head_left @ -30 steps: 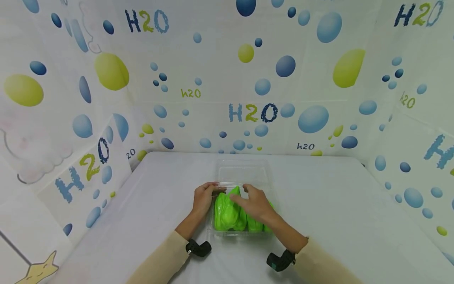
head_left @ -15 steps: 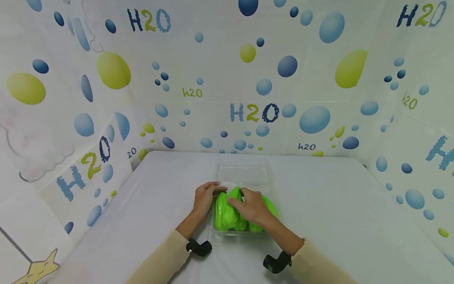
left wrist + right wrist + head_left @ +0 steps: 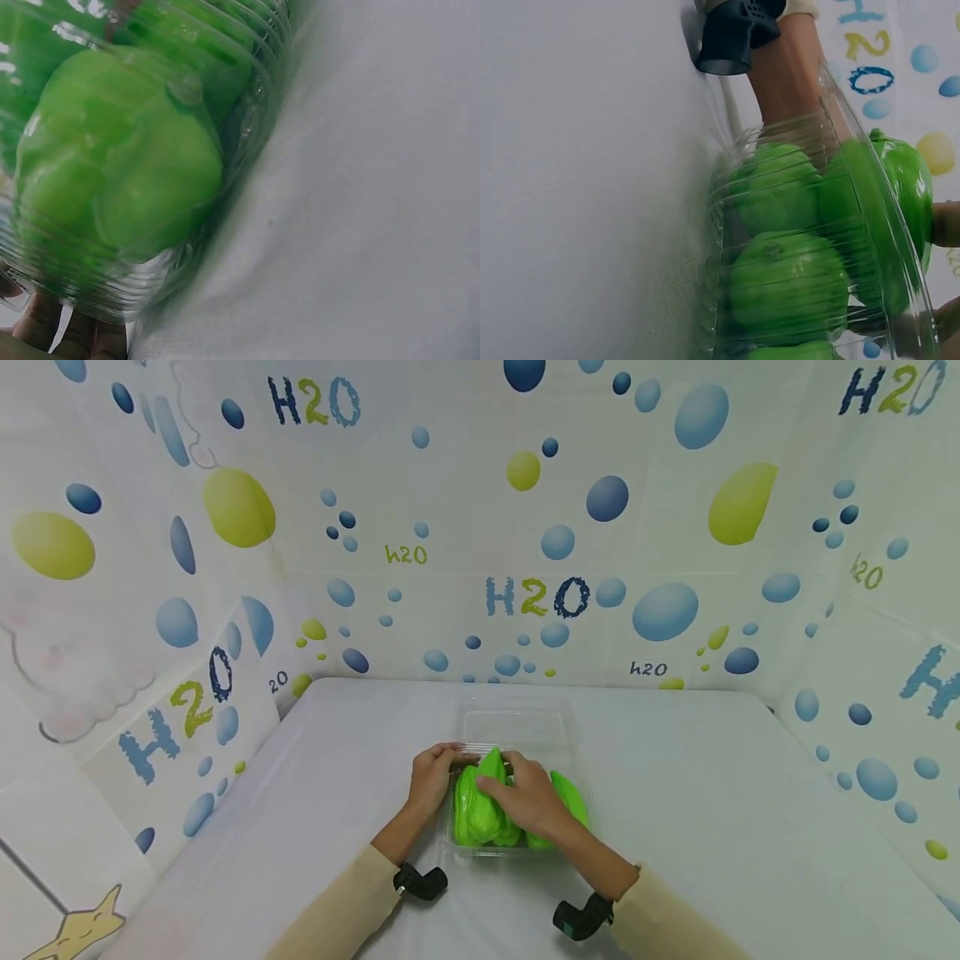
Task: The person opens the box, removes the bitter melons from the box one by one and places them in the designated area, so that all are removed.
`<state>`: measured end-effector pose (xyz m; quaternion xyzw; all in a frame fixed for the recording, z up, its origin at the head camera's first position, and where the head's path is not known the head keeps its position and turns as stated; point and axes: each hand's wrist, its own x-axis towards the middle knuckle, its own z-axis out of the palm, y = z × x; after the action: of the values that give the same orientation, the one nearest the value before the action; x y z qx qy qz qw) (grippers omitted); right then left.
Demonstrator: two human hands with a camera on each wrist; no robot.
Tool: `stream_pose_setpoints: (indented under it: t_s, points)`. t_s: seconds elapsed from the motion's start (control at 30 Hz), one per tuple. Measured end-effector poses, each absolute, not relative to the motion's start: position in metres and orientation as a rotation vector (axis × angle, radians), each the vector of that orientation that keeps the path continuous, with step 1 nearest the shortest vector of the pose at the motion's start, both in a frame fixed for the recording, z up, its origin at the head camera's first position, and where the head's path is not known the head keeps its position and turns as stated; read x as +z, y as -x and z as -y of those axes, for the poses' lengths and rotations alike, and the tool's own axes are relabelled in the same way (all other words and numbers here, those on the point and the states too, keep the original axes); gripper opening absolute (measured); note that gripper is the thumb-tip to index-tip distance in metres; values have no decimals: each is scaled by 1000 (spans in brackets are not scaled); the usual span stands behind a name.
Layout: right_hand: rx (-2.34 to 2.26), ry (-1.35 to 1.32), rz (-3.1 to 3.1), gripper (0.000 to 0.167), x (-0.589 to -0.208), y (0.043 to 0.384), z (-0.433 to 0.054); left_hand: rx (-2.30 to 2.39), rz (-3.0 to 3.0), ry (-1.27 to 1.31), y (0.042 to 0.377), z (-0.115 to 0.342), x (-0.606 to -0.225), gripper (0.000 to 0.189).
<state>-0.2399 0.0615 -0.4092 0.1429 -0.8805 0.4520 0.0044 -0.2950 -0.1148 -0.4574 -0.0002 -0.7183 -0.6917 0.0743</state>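
Observation:
A clear plastic container [image 3: 487, 853] holds several glossy, lobed, bright green bell peppers [image 3: 120, 157]. My left hand [image 3: 431, 781] grips its back left side; in the left wrist view, fingers [image 3: 45, 319] show at its edge. With thumb and fingers, my right hand [image 3: 534, 793] holds one pepper [image 3: 486, 806] on the left side of the container, its pointed top tilted up. The right wrist view shows this held pepper [image 3: 907, 180] above others, such as a lower pepper [image 3: 787, 281] seen through the ribbed wall. Another pepper [image 3: 570, 797] lies on the right, partly hidden behind my right hand.
The container's clear lid [image 3: 513, 727] lies folded back behind it on the white-covered table [image 3: 697, 777]. A printed cloth wall [image 3: 450, 485] with blue and green dots stands behind and at both sides. Black wrist cameras [image 3: 422, 882] sit at both cuffs.
My right hand has moved left, its thumb and fingers closing onto the pepper, which has risen and tilted slightly. The right-hand pepper shows more now. My left hand stays at the container.

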Motion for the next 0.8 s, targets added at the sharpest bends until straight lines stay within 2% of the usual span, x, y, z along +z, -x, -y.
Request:
stream_pose_setpoints:
  t_s: [0.8]
  points:
    - [1651, -455, 2593, 62, -412, 239, -58, -1961, 2189, -94, 297, 114, -457, 32]
